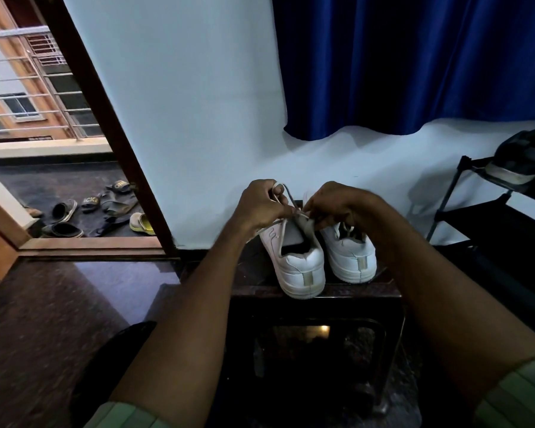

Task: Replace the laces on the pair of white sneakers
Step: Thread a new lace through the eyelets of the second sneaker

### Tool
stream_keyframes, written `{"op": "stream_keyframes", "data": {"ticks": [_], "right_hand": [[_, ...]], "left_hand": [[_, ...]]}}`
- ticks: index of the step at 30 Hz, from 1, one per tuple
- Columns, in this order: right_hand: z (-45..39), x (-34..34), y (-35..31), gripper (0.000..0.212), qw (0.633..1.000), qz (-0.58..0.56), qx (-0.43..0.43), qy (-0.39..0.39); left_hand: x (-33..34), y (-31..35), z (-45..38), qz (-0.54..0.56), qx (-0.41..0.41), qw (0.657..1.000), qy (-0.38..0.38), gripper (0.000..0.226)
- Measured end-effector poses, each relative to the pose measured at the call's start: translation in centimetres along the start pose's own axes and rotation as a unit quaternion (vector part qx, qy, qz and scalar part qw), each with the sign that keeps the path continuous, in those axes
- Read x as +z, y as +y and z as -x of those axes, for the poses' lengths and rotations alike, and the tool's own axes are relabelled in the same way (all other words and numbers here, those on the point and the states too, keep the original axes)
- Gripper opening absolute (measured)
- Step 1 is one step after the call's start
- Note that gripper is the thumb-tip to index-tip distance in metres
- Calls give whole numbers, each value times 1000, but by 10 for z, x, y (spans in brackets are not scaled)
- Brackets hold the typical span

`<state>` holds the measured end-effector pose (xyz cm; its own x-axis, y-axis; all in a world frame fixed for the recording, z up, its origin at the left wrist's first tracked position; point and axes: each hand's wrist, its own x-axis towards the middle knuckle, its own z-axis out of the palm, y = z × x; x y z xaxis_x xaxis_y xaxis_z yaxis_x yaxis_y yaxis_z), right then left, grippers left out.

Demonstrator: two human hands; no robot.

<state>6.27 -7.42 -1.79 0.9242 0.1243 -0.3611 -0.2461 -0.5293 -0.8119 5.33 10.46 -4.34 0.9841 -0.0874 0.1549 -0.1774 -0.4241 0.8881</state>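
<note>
Both hands hide the front of the left sneaker (pixel 294 257) on the dark table (pixel 352 290) (right sneaker (pixel 351 257) beside it): left hand (pixel 260 205) grips the lace (pixel 286 196), right hand (pixel 334 205) pinches it.

We see a dim room, with daylight entering through the doorway (pixel 59 180) at left. Straight lines bend near it, and hands beside the wall (pixel 198 118) look softly blurred.

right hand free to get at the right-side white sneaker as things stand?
Probably yes for reach, but not free: the right hand hovers directly above the right-side white sneaker with nothing between, yet its fingers pinch the white lace of the left-side white sneaker, so it would have to let go first.
</note>
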Motion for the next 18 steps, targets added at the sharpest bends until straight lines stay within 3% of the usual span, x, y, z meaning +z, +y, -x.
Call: {"op": "stream_keyframes", "data": {"ticks": [7, 14, 18], "right_hand": [[-7, -1, 8, 27, 998, -63, -1, 6], [-10, -2, 11, 28, 997, -76, 3, -1], [-11, -2, 11, 27, 997, -80, 2, 0]], "left_hand": [[6, 6, 2, -163, 57, 983, 59, 42], [8, 6, -2, -154, 42, 979, 123, 46], [11, 4, -1, -153, 34, 982, 109, 46]]}}
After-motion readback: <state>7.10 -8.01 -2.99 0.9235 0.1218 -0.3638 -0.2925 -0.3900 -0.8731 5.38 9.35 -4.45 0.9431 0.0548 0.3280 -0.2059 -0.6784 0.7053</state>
